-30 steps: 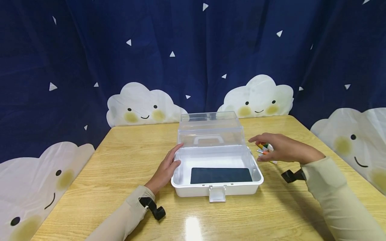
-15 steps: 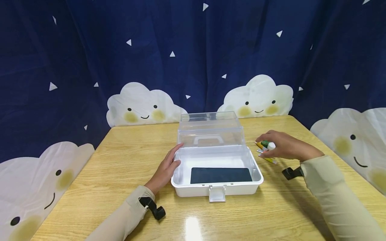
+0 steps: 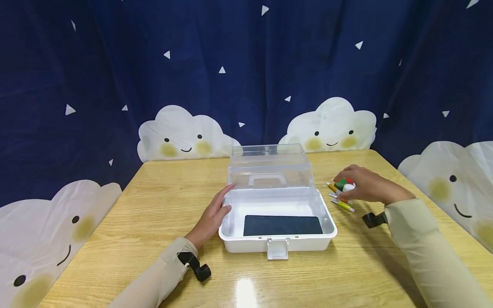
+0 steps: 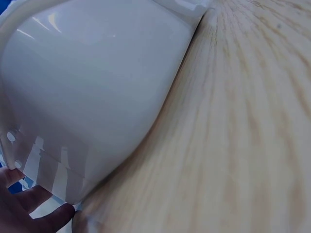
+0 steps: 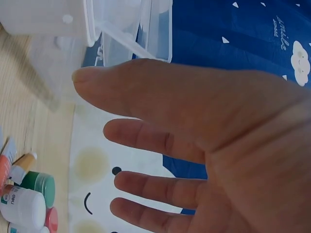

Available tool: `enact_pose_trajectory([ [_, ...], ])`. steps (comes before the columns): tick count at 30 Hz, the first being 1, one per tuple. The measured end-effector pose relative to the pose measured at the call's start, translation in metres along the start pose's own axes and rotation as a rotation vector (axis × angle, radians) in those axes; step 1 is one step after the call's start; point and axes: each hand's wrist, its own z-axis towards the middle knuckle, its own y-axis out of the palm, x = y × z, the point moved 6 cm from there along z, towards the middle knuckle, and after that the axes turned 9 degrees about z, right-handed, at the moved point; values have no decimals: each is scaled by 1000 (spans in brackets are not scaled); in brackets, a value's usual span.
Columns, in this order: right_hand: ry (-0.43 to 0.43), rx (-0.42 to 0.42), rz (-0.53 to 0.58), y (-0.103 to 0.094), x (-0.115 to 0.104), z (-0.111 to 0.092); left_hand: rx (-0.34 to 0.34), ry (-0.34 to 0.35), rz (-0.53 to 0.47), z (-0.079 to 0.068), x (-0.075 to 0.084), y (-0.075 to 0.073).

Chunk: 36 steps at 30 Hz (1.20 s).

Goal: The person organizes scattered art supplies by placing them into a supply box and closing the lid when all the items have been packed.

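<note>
A white plastic storage box (image 3: 246, 245) stands on the table, its clear lid (image 3: 269, 160) tipped back. My left hand (image 3: 209, 220) holds the box's left side, thumb over the rim; in the left wrist view its fingers (image 4: 34, 196) touch the outer wall. To the right of the box, my right hand (image 3: 367, 186) hovers over several paint jars and tubes, partly hiding them. The right wrist view shows that hand's fingers extended and apart, clear of a white jar (image 5: 23, 206) and a green jar (image 5: 44, 187). Contact with the jars cannot be confirmed.
A flat dark rectangle (image 3: 283, 225) lies in the box. The front latch (image 3: 277, 250) hangs down. A yellow tube (image 3: 343, 205) lies at the near side of the paints. A dark blue curtain (image 3: 208, 38) with clouds borders the wooden table (image 3: 173, 184).
My right hand has moved right and slightly back, away from the box and over the paints, uncovering the yellow tube. The left hand stays on the box.
</note>
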Motion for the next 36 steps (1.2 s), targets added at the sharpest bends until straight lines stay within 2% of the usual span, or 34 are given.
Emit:
enact_pose_trajectory([
  [7,84,-56,34,4,10,12,4,5,-18,-1,1,-1],
  [14,134,-80,45,11,24,27,-5,-3,-23,-1,2,0],
  [24,140,3,4,19,41,40,6,-6,-13,-1,2,-1],
  [31,139,57,35,26,55,43,10,-31,-11,-1,2,-3],
  [36,164,63,63,35,64,47,-20,-40,-27,-4,18,-6],
])
